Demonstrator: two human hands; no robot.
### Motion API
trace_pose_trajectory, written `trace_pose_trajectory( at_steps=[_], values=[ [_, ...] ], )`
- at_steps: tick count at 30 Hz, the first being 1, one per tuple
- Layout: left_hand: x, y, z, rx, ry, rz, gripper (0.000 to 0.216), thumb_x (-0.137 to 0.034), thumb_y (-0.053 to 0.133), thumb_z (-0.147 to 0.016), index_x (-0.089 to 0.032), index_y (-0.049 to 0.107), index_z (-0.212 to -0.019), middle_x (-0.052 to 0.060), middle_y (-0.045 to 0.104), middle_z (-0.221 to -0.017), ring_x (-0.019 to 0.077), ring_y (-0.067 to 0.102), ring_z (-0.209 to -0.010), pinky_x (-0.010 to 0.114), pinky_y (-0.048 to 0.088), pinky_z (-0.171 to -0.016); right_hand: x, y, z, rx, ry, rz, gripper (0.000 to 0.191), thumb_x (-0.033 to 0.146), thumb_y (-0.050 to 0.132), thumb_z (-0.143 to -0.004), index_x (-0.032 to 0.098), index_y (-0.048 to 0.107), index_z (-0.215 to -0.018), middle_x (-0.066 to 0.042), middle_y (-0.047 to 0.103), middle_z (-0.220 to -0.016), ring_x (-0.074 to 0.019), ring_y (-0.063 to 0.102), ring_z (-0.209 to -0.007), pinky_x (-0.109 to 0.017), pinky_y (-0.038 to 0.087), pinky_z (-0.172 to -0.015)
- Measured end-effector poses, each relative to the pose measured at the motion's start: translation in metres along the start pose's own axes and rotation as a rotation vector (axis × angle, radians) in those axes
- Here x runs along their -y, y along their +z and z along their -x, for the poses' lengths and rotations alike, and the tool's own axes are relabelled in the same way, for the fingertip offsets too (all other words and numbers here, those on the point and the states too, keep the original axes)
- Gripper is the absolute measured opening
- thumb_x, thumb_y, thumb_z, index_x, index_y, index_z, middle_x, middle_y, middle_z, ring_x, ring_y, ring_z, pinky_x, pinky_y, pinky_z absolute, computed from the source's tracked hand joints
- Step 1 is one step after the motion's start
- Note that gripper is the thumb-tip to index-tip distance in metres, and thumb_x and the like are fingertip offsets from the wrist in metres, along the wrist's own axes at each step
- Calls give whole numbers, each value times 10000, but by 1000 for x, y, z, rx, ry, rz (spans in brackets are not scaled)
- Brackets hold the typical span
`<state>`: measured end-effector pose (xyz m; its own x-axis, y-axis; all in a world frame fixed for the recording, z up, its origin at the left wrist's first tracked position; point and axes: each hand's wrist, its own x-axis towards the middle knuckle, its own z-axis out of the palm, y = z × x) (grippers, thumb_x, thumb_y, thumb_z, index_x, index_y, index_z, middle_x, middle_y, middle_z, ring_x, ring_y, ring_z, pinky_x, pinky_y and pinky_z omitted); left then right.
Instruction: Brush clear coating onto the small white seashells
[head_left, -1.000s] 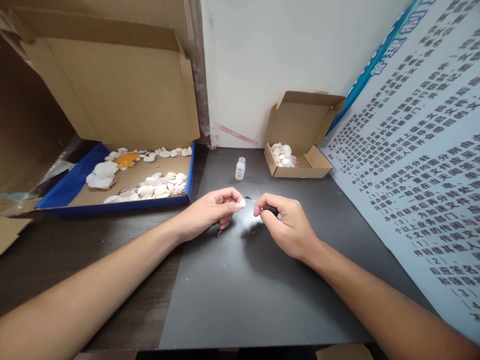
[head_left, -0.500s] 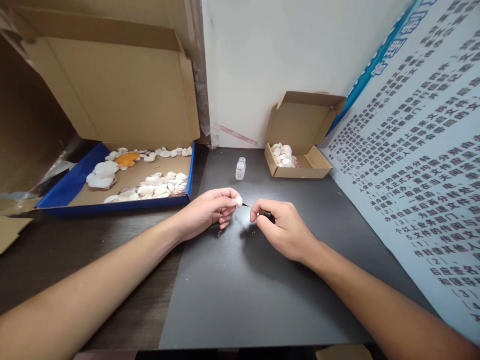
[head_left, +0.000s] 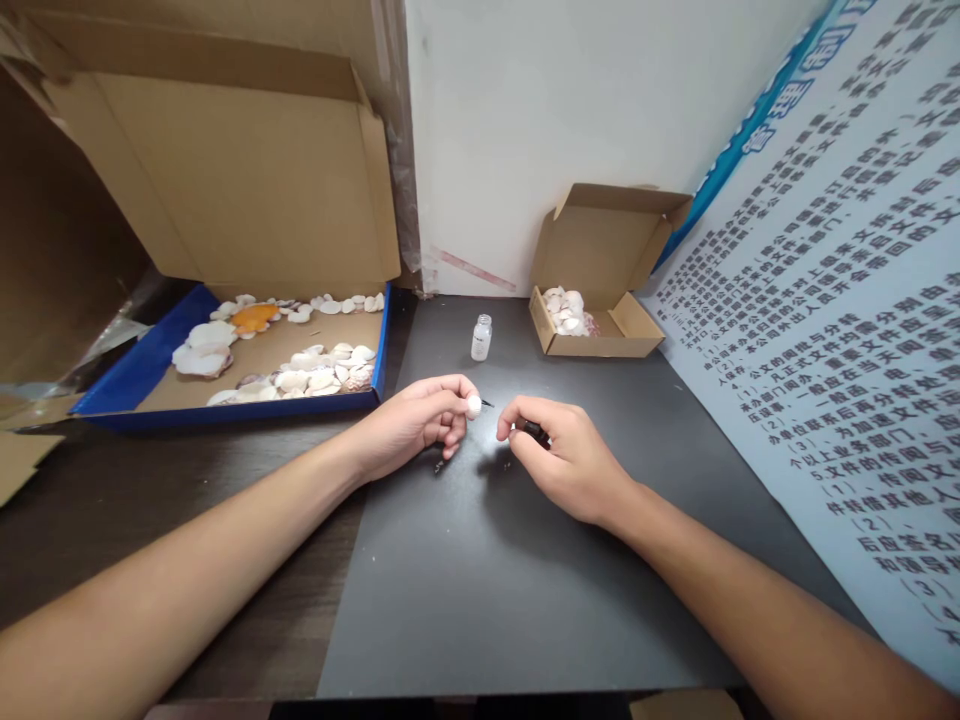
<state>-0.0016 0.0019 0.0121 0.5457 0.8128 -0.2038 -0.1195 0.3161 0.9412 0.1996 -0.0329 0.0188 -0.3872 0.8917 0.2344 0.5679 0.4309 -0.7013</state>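
Between thumb and fingertips, my left hand (head_left: 427, 418) pinches a small white shell (head_left: 474, 407). My right hand (head_left: 566, 445) is closed around a black-capped brush (head_left: 534, 432), much of it hidden by the fingers. The dark tip of the brush reaches to the shell's right edge; whether they touch I cannot tell. Beyond both hands, an uncapped small clear bottle (head_left: 481, 340) with a pale label stands upright on the dark grey mat (head_left: 480, 600).
At the left lies an opened blue-edged cardboard box (head_left: 225, 412) with many shells and one orange shell (head_left: 255, 318). A smaller open cardboard box (head_left: 600, 345) at the back right holds white shells (head_left: 568, 312). A printed sheet (head_left: 825, 350) rises along the right side.
The white shell has shifted slightly left and down in my left fingers. My right hand has moved a touch to the left. Bottle and boxes are unchanged.
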Motion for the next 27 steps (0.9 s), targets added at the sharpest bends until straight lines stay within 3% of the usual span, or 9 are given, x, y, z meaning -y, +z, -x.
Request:
trace_pose_trajectory(
  at_steps=[4,8,22,27],
  values=[
    [0,1,0,-18,-8,-7,64,-210,600,-798,-174,548,-806,-35,485,-578,87,445,-527,195,431,-500,1,-2,2,-29,-73,-56,143,107,480,-801,188,593,-773,21,570,-677,-120,478,-614,-242,352,-598],
    [0,2,0,-37,-8,0,71,-212,605,-798,-177,547,-819,-34,499,-600,81,434,-515,194,417,-490,2,-2,3,34,-142,-87,158,81,475,-774,189,588,-797,19,557,-694,-121,457,-613,-241,348,-593],
    [0,1,1,-8,12,10,161,-256,694,-781,-171,587,-866,-44,493,-604,88,453,-558,194,445,-510,2,0,1,72,-96,-60,168,76,468,-784,183,595,-807,24,579,-707,-115,471,-625,-236,346,-603],
    [1,0,1,1,34,-7,151,-259,695,-792,-170,595,-862,-39,517,-647,82,463,-558,199,462,-513,1,-1,0,-13,0,-11,141,104,474,-803,191,582,-780,25,563,-682,-120,458,-604,-248,333,-594]
  ],
)
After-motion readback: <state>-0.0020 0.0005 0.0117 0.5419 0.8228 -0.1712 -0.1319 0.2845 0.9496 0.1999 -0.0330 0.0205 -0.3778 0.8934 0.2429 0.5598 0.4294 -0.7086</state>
